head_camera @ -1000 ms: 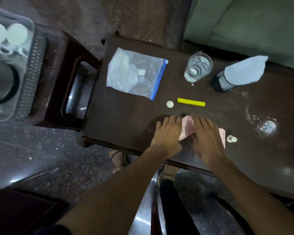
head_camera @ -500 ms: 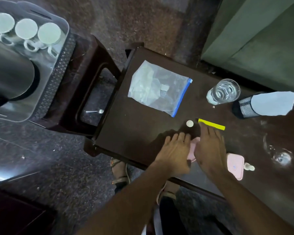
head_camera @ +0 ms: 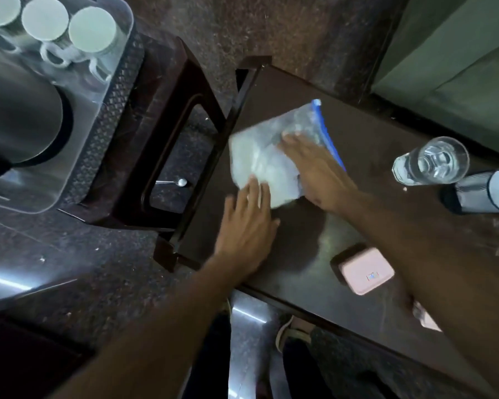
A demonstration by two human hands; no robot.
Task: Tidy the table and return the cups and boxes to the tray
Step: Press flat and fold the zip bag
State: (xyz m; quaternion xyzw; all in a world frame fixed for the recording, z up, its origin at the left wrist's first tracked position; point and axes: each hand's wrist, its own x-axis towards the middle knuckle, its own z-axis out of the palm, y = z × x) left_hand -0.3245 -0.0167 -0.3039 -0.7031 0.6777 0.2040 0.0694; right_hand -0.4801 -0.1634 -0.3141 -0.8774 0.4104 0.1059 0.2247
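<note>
Head view. Dark wooden table [head_camera: 300, 234] runs from upper centre to lower right. Clear zip bag [head_camera: 274, 156] with a blue seal strip lies on the table near its left edge; contents whitish, not identifiable through motion blur.

Left hand [head_camera: 247, 226]: palm down, fingers extended and slightly spread, fingertips touching the near left corner of the bag. No curl round anything; holds nothing.

Right hand [head_camera: 314, 171]: palm down, fingers straight, lying flat on top of the bag towards its seal side. Presses, does not pinch; holds nothing.

Pink box [head_camera: 365, 270], rounded corners, lid closed, sits on the table near its front edge, well apart from the bag, just left of the right forearm. A second pink item [head_camera: 427, 318] shows partly behind that forearm; cannot tell what it is.

Drinking glass [head_camera: 432, 162], upright, stands at the right of the table; beside it a dark bottle [head_camera: 470, 194] with a pale cover, cut by the frame edge.

Clear tray [head_camera: 69, 168] rests on a brown stool [head_camera: 144, 156] left of the table. In it: three white cups [head_camera: 45, 21] upside down in a row at the far end, and a steel kettle [head_camera: 20, 116]. A spoon [head_camera: 175, 182] lies on the floor seen through the stool's opening
</note>
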